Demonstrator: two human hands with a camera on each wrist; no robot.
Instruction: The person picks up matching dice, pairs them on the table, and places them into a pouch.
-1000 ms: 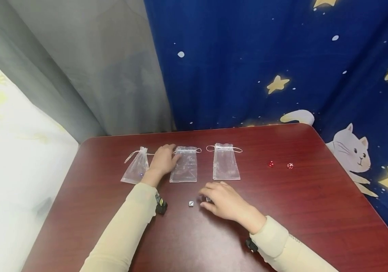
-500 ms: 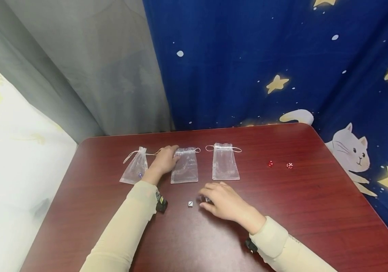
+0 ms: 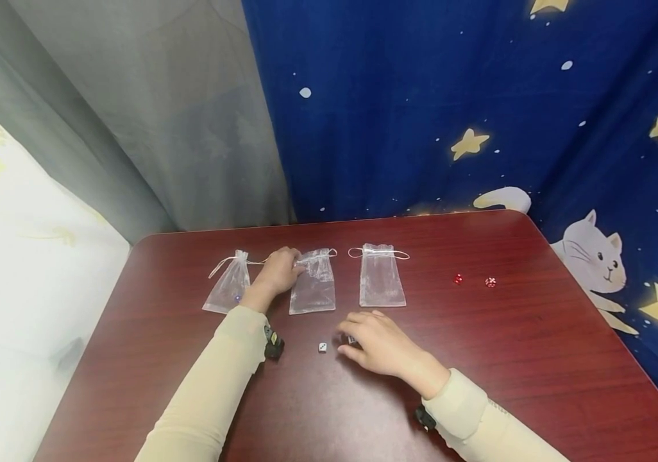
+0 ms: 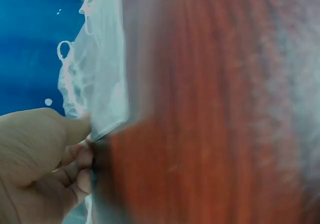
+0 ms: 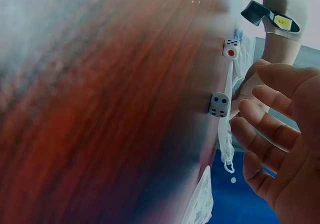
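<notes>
My left hand (image 3: 279, 269) pinches the upper left edge of the middle sheer white drawstring bag (image 3: 313, 292). In the left wrist view, thumb and fingers meet at a fold of this bag (image 4: 107, 69). My right hand (image 3: 381, 343) hovers low over the table with loosely bent fingers, holding nothing. One white die (image 3: 351, 339) shows just by its fingertips, partly covered by the hand; another white die (image 3: 322, 347) lies a little to the left. The right wrist view shows the relaxed fingers (image 5: 267, 126) apart from the dice.
To the left lies a drawn-up sheer bag (image 3: 227, 292) with a small blue thing inside. A flat sheer bag (image 3: 382, 282) lies right of the middle one. Two red dice, one clear red (image 3: 458, 279) and one spotted (image 3: 490, 282), lie farther right on the dark red table (image 3: 537, 359).
The middle bag has shifted and turned slightly, and its upper part has creased in my left hand's grip. My right hand has stayed almost still beside the dice.
</notes>
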